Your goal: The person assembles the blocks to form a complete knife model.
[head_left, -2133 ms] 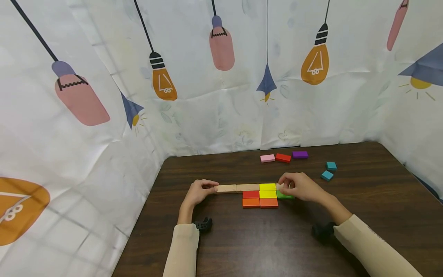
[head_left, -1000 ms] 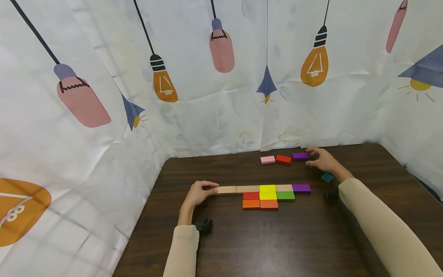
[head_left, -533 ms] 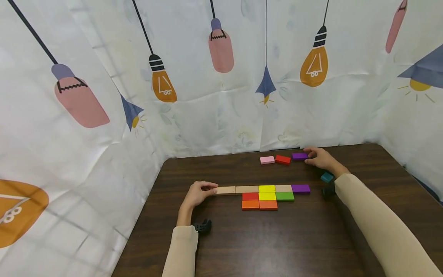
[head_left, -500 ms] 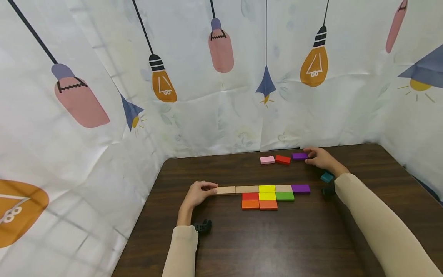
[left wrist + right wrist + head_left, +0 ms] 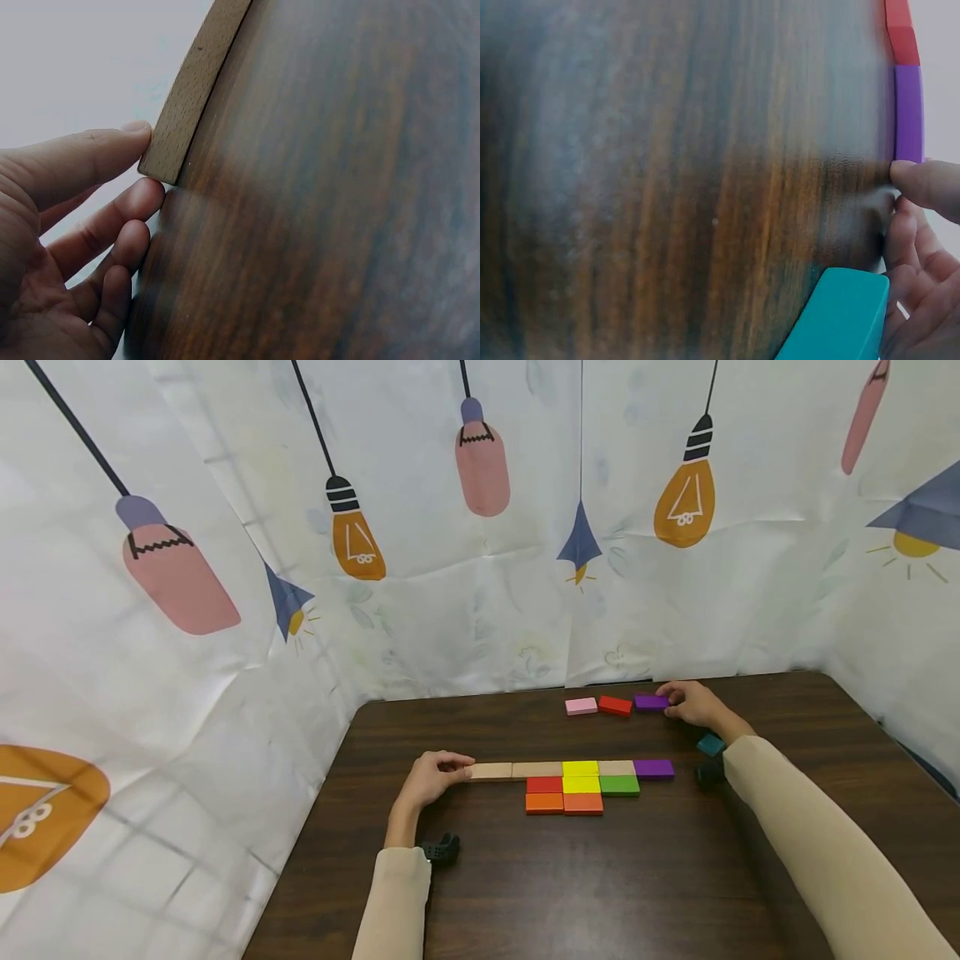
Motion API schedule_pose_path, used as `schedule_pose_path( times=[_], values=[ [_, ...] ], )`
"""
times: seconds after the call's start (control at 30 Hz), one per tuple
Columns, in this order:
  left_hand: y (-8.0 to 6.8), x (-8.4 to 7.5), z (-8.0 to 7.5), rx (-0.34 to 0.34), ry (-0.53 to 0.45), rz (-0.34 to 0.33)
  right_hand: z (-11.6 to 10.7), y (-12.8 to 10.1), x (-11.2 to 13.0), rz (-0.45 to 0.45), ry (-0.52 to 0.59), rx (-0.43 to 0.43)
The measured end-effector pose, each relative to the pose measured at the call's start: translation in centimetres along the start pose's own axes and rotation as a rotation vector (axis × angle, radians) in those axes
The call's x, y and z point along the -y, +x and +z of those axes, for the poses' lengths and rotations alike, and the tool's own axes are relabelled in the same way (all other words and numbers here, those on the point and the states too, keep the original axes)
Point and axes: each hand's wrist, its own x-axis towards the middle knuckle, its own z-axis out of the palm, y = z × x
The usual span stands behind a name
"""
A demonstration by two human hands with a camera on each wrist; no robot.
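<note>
Behind the block row (image 5: 570, 769), the right hand (image 5: 692, 704) pinched a purple block (image 5: 649, 702), seemingly best kept level; the left hand (image 5: 429, 779) gripped the row's wooden end-block (image 5: 491, 772)

Head view: bright; faint sheen on the worktop (image 5: 555, 885) between its side edges, soft shadow beside the right sleeve (image 5: 817, 835). Wrist views: dimmer, hazy; wood grain (image 5: 322, 195) blurred, background (image 5: 67, 67) beyond the worktop's edge washed out.
</note>
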Motion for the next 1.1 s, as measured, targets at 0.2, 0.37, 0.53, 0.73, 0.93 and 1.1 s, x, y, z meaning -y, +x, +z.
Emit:
schedule_pose_path(
  times=[0.2,0.37,0.53,0.73,0.93,1.1],
  values=[
    [0.1,0.0,0.0,0.002,-0.002,-0.004,-0.1,-0.6,0.3,-0.027,-0.030,0.008],
    [0.1,-0.1,0.0,0.003,-0.003,-0.009,-0.1,-1.1,0.3,-0.042,-0.033,-0.004],
    [0.1,-0.1,0.0,0.006,-0.004,-0.002,-0.2,-1.7,0.6,-0.063,-0.044,-0.029],
    [0.0,0.0,-0.2,0.004,-0.011,-0.009,-0.6,-3.0,1.2,-0.127,-0.049,-0.073],
    [0.0,0.0,-0.1,0.008,-0.005,-0.005,-1.0,-5.1,2.1,-0.185,-0.056,-0.099],
    [0.1,0.0,-0.1,0.006,0.005,0.001,-1.0,-7.1,2.9,-0.219,-0.066,-0.103]
  ],
)
